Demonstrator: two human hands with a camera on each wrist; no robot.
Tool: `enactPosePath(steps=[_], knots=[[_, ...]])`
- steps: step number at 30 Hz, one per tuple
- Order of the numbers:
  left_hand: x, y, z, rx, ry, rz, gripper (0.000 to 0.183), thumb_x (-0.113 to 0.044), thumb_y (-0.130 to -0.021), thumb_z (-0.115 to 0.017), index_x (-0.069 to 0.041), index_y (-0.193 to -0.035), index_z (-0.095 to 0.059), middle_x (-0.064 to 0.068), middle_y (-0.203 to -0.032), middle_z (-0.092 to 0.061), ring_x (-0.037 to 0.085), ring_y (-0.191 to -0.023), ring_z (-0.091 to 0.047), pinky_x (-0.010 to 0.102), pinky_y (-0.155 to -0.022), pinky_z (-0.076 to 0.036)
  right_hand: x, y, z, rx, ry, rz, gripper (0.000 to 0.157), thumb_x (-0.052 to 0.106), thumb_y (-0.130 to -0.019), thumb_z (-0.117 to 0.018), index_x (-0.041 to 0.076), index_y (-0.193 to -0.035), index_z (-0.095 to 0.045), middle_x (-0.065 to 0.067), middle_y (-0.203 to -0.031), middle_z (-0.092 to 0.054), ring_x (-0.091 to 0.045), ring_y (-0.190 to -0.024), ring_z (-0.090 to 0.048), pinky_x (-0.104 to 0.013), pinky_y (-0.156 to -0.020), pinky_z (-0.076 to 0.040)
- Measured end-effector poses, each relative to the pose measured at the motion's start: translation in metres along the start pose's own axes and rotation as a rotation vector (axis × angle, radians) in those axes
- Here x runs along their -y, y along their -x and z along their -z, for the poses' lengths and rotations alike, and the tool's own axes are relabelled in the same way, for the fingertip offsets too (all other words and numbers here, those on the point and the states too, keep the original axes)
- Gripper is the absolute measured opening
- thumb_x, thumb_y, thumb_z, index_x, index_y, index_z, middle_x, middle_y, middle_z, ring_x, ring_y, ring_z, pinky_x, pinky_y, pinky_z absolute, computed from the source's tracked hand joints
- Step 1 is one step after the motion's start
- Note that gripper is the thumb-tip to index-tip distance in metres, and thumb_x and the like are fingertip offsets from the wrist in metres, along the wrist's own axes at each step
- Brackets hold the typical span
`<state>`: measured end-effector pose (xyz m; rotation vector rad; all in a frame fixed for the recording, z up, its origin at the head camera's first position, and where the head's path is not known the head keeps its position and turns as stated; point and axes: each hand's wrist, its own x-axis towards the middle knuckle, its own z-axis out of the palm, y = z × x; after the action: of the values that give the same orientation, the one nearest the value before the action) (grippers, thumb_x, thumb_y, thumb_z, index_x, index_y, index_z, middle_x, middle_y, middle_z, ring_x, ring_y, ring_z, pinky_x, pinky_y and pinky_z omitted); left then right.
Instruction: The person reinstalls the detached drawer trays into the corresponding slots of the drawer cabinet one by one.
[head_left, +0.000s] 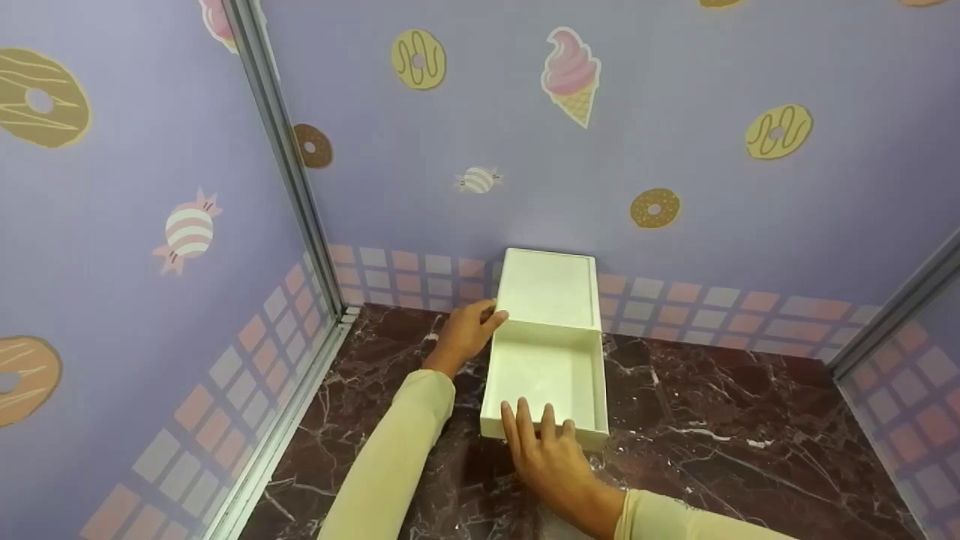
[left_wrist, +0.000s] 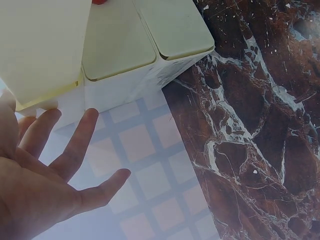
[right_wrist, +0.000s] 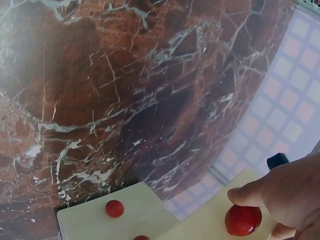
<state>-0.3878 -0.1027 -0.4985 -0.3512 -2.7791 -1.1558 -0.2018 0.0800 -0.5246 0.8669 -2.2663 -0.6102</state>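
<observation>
A white drawer cabinet [head_left: 547, 285] stands against the patterned wall, its top drawer [head_left: 532, 367] pulled out and bare inside. My right hand [head_left: 551, 454] holds the drawer's front wall, with several fingers over the rim to the inside. In the right wrist view the thumb [right_wrist: 247, 195] lies on the red round knob [right_wrist: 243, 220] outside. At the left side of the cabinet is my left hand [head_left: 469, 330], thumb near the top front corner. The left wrist view shows its fingers [left_wrist: 75, 147] loosely spread, fingertips at the cabinet's side.
Lower drawers [left_wrist: 120, 45] are closed below the pulled-out one; another red knob [right_wrist: 114, 208] sits on one. The dark marbled surface [head_left: 720, 420] carries small white specks. A wall [head_left: 150, 300] with a metal corner strip rises at the left, another wall at the right.
</observation>
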Motion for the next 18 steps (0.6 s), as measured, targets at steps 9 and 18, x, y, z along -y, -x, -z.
enactPosePath(steps=[9, 18], knots=[[0.001, -0.002, -0.001, -0.019, -0.031, -0.001, 0.055, -0.053, -0.093, -0.049, -0.018, -0.135, -0.052, 0.003, -0.12, -0.064, 0.021, -0.107, -0.061, 0.043, -0.092, -0.048, -0.007, -0.012, -0.017, -0.064, 0.022, -0.037, 0.053, 0.011, -0.093, -0.021, 0.007, -0.141, -0.042, -0.014, -0.129, -0.056, -0.037, -0.095, -0.064, -0.043, -0.058, -0.055], [0.0, -0.001, -0.001, -0.019, -0.034, -0.01, 0.049, -0.051, -0.093, -0.048, -0.021, -0.132, -0.054, 0.001, -0.115, -0.066, 0.02, -0.102, -0.062, 0.043, -0.088, -0.049, -0.012, -0.02, -0.031, -0.053, 0.039, -0.04, 0.054, 0.009, -0.093, -0.019, 0.008, -0.143, -0.04, -0.015, -0.137, -0.049, -0.037, -0.104, -0.061, -0.044, -0.06, -0.055]])
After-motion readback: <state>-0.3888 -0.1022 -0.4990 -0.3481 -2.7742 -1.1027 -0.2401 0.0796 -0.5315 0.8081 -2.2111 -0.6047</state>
